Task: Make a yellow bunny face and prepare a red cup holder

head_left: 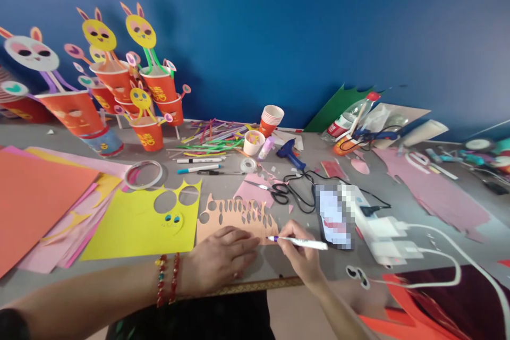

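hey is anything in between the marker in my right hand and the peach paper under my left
Nothing visible stands between the marker in your right hand and the peach paper at its right end. Your left hand covers part of the lower edge, left of the tip.

Blurred phone screen (333,218), orange paper (35,199) cut off at left edge, peach paper (231,221) partly hidden by left hand (223,259)

The black cord (292,199) loops between scissors (279,193) and phone (334,218), blocking a low pass there. Bare bench (298,176) shows only in narrow gaps; above the paper sheets, the air is open.
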Tool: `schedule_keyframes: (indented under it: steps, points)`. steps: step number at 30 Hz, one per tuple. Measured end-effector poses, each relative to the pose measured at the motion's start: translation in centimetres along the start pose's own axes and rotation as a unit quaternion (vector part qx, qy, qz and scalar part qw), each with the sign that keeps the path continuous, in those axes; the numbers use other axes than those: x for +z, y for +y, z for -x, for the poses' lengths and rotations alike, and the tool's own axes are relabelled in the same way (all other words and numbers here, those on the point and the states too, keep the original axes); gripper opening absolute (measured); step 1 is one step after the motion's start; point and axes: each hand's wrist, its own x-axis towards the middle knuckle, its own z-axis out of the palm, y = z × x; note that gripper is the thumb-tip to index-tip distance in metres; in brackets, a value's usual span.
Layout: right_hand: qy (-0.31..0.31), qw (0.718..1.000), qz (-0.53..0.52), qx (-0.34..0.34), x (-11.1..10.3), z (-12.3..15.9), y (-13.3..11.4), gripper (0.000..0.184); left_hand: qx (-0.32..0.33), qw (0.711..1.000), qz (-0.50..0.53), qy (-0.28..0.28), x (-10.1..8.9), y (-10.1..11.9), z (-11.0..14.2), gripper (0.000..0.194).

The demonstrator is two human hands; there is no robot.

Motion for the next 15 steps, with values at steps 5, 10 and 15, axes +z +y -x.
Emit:
schedule_keyframes:
  steps: [5,10,15]
  points:
    - [-0.009,1.000,0.019,-0.012,0.31,-0.06,0.29,0.022,-0.013,1.000,-0.002,-0.007,0.03,0.09,0.02,0.047]
    - [-0.005,1.000,0.023,-0.010,0.31,-0.06,0.21,0.022,-0.015,1.000,-0.007,-0.013,0.23,0.10,0.01,0.049]
    - [-0.005,0.999,0.029,-0.013,0.28,-0.01,0.22,0.022,-0.021,1.000,0.001,-0.022,-0.16,0.18,-0.13,0.045]
